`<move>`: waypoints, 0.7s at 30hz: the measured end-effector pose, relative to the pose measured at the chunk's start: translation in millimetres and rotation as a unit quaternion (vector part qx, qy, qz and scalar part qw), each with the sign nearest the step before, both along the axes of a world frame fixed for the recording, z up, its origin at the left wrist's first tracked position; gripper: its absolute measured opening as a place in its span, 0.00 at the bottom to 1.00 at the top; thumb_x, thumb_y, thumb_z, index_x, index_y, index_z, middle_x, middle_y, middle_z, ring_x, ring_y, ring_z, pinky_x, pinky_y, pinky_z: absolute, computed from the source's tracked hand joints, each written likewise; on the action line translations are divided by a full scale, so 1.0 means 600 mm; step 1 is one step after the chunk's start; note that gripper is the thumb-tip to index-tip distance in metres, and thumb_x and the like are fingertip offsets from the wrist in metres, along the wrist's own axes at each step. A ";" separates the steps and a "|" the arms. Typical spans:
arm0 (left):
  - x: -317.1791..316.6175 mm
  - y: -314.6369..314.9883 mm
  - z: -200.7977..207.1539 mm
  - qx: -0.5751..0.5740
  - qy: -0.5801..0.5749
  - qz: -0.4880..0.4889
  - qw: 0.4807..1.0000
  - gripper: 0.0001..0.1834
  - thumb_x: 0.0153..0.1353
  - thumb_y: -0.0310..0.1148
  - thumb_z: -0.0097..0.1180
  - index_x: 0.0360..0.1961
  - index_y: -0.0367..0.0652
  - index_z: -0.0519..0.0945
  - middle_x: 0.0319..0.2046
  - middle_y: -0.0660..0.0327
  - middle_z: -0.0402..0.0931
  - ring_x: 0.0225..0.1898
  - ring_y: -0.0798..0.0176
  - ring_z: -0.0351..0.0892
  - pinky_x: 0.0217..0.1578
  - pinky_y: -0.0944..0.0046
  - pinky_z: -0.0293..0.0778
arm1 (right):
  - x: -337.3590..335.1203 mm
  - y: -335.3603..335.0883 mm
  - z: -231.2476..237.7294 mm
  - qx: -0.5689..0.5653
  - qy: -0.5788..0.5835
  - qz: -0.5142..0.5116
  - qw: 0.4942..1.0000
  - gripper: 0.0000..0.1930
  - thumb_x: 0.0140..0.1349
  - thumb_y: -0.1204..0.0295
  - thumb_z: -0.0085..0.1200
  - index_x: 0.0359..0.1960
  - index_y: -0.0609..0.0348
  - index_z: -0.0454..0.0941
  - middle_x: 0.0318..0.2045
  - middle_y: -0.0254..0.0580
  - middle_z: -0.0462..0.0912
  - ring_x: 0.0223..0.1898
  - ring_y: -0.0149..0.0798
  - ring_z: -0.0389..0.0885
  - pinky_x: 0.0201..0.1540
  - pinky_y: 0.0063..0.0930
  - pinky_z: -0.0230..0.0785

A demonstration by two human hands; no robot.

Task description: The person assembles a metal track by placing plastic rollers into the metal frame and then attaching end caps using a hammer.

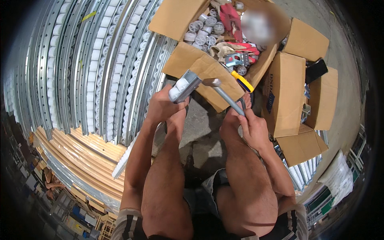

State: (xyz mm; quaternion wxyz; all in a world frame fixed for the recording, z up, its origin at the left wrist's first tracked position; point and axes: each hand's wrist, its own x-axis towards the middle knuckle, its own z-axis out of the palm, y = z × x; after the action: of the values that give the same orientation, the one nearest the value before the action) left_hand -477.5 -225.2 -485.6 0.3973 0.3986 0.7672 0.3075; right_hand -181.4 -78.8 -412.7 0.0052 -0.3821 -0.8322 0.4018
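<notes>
My left hand (162, 105) grips a short metal channel bracket (191, 83) with white rollers (179, 91) set inside it, raised between my knees and the boxes. In my right hand (255, 129) is a hammer (228, 96), closed around its grey handle. The hammer's head lies just right of the bracket, with a narrow gap showing between them. Beyond both hands, an open cardboard box (192, 60) holds loose white rollers (205, 31), red-and-beige work gloves (231, 24) and a metal bracket (236, 59). A yellow-and-black screwdriver (242, 81) lies across the box's near flap.
Long metal roller tracks (86, 72) are stacked on my left, above tan pipes (80, 160). At right stands another open carton (286, 92) with metal parts and a black phone-like object (316, 71). Bundled tracks (304, 174) and a white plastic sack (336, 176) lie at lower right.
</notes>
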 end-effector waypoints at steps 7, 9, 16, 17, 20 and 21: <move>-0.007 -0.008 0.010 -0.003 0.011 0.006 1.000 0.23 0.43 0.37 0.75 0.36 0.36 0.78 0.28 0.46 0.81 0.32 0.44 0.84 0.34 0.53 0.78 | -0.018 0.009 0.063 0.005 0.115 -0.066 0.991 0.13 0.74 0.63 0.45 0.41 0.63 0.73 0.22 0.41 0.73 0.21 0.38 0.72 0.24 0.34 0.64; -0.009 -0.005 0.018 -0.013 -0.009 0.007 1.000 0.22 0.43 0.35 0.74 0.36 0.36 0.79 0.29 0.47 0.81 0.33 0.45 0.84 0.34 0.54 0.78 | -0.013 0.003 0.070 0.015 0.167 -0.069 0.984 0.16 0.75 0.60 0.43 0.40 0.63 0.72 0.23 0.35 0.72 0.21 0.30 0.68 0.23 0.30 0.61; -0.020 -0.001 0.025 -0.028 -0.043 -0.005 0.999 0.20 0.44 0.31 0.71 0.38 0.36 0.79 0.31 0.49 0.82 0.34 0.48 0.84 0.38 0.56 0.78 | 0.000 0.005 -0.027 0.032 -0.016 0.017 0.999 0.11 0.72 0.65 0.50 0.39 0.62 0.73 0.21 0.56 0.75 0.21 0.59 0.77 0.25 0.44 0.68; -0.024 -0.003 0.023 -0.035 -0.039 -0.007 0.999 0.20 0.44 0.31 0.71 0.39 0.36 0.79 0.31 0.50 0.82 0.34 0.49 0.84 0.38 0.57 0.78 | -0.001 0.011 -0.020 0.023 -0.007 -0.014 1.000 0.10 0.71 0.66 0.50 0.39 0.62 0.73 0.21 0.56 0.75 0.21 0.59 0.77 0.24 0.44 0.68; -0.026 -0.008 0.033 -0.044 -0.068 0.003 0.997 0.21 0.43 0.28 0.70 0.41 0.35 0.80 0.32 0.52 0.82 0.32 0.59 0.82 0.38 0.60 0.77 | 0.004 0.010 0.020 0.002 0.016 -0.065 0.998 0.10 0.72 0.68 0.48 0.42 0.63 0.73 0.20 0.51 0.75 0.19 0.51 0.77 0.23 0.40 0.65; -0.032 0.002 0.036 -0.046 -0.077 0.000 0.996 0.21 0.43 0.28 0.70 0.41 0.35 0.81 0.32 0.53 0.82 0.32 0.61 0.82 0.38 0.61 0.77 | -0.002 0.017 0.033 0.006 0.046 -0.074 0.996 0.10 0.72 0.68 0.48 0.42 0.64 0.74 0.20 0.50 0.76 0.20 0.48 0.77 0.24 0.38 0.66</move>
State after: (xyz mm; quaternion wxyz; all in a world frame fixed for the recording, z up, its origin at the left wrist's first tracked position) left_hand -497.0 -224.0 -464.1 0.4729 0.3548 0.7481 0.3014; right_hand -182.5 -68.5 -392.7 0.0757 -0.4232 -0.8031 0.4126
